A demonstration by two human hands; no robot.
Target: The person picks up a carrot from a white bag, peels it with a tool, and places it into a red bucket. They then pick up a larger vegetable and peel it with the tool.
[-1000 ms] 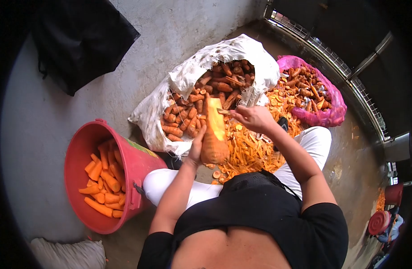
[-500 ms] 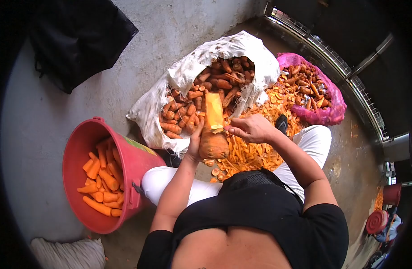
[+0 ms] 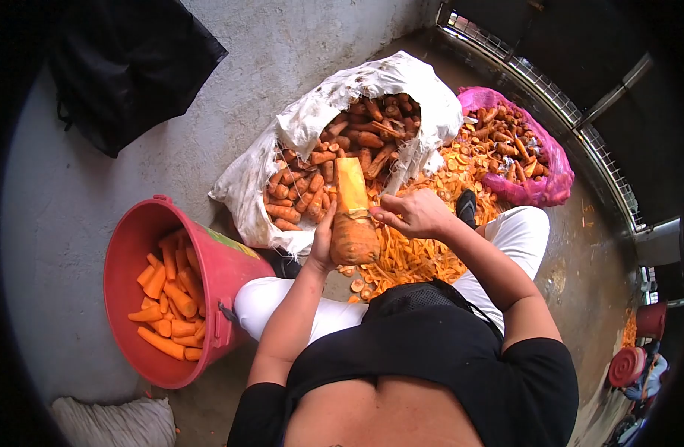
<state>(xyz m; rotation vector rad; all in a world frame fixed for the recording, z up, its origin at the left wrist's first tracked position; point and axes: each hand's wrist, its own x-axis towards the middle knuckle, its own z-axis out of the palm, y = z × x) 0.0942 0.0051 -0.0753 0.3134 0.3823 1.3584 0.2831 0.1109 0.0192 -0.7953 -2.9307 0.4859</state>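
Observation:
A large squash-like vegetable point(image 3: 355, 240) stands out in front of my chest, its upper part peeled to bright orange-yellow, its rounded lower part still brown-orange and rough. My left hand point(image 3: 324, 240) is wrapped round its left side. On its right side my right hand point(image 3: 415, 214) is closed at the edge of the peeled part, fingers pinched on a small tool that I can barely make out. Behind the vegetable, a torn white sack point(image 3: 439, 112) holds many unpeeled carrots point(image 3: 366, 139). Orange peelings point(image 3: 416, 261) lie heaped on the floor below my hands.
At left a red bucket point(image 3: 230, 261) holds peeled carrots point(image 3: 179, 298). A pink mesh sack point(image 3: 547, 186) with carrot pieces lies at the back right. A black bag point(image 3: 130, 71) is at upper left, a whitish sack point(image 3: 118, 423) at lower left, a red bucket point(image 3: 650, 322) far right.
The pale peeled face of the vegetable has turned slightly and its top has shifted a little left. My hands have barely moved and keep their hold.

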